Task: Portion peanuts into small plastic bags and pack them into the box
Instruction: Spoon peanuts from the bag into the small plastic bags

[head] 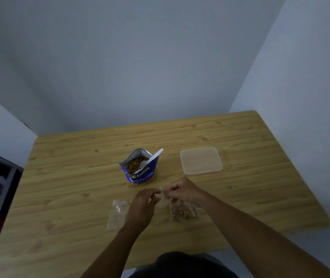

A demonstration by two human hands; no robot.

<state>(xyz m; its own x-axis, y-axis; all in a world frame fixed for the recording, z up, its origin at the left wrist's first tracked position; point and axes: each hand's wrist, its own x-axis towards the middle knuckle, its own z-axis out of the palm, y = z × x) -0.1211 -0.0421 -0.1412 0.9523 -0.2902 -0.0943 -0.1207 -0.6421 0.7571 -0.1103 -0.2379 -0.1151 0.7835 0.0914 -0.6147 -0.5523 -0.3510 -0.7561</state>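
Nearest, your left hand (142, 205) and right hand (182, 191): fingers of both curled, pinching the mouth of a small plastic bag (182, 212). Its peanut-filled bottom appears to rest on the desk (260, 187). Step in hand, by appearance: sealing one portion. Left of the hands: spare empty bags (118, 213), flat on the desk. Farther, centre: blue peanut pouch (140, 173), upright and open, white spoon (150, 160) standing in it. Far right: translucent plastic box (201, 160), seemingly holding no bags yet. Next move likely calls for pressing the seal shut along its length, then carrying the bag to the box.
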